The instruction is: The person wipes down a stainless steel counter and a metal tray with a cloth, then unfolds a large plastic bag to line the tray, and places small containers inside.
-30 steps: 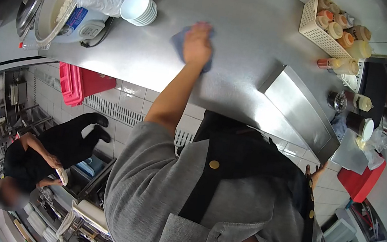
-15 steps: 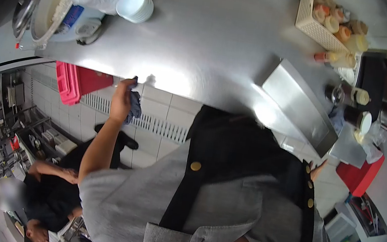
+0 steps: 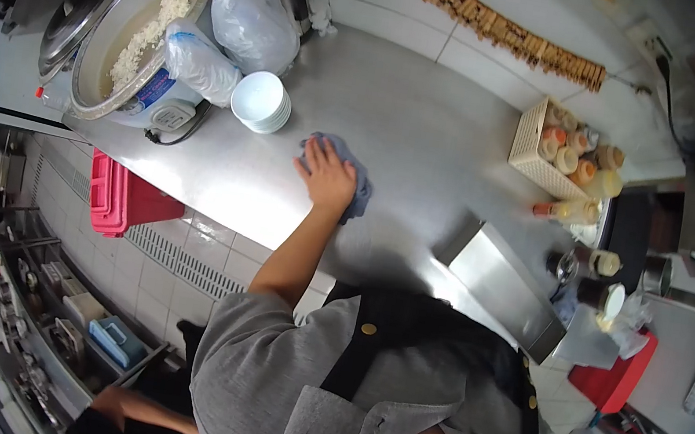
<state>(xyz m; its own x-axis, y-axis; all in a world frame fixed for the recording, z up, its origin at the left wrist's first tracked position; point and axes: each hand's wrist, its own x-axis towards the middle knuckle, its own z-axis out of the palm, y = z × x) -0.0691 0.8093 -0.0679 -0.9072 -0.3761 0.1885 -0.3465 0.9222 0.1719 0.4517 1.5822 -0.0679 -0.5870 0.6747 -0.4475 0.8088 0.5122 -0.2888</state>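
Note:
My left hand (image 3: 326,180) lies palm down on a grey-blue cloth (image 3: 356,200), with its fingers spread flat over it. The cloth rests on the steel counter (image 3: 413,129). Just beyond my fingertips, to the left, stands a stack of white bowls (image 3: 261,103). Beside the bowls are filled clear plastic bags (image 3: 255,22) and a large rice cooker (image 3: 86,83) with rice in it. My right hand does not show.
A steel tray (image 3: 502,283) lies along the counter's near edge on the right. Behind it stand a beige basket (image 3: 541,169) of bottles and several jars. A pink bin (image 3: 114,202) is below on the left. Another person's arm (image 3: 147,409) shows at lower left.
My left hand has brought the cloth from the counter's front edge up onto its top, and the fingers have spread. The view has shifted, showing more wall. My right hand has gone out of sight.

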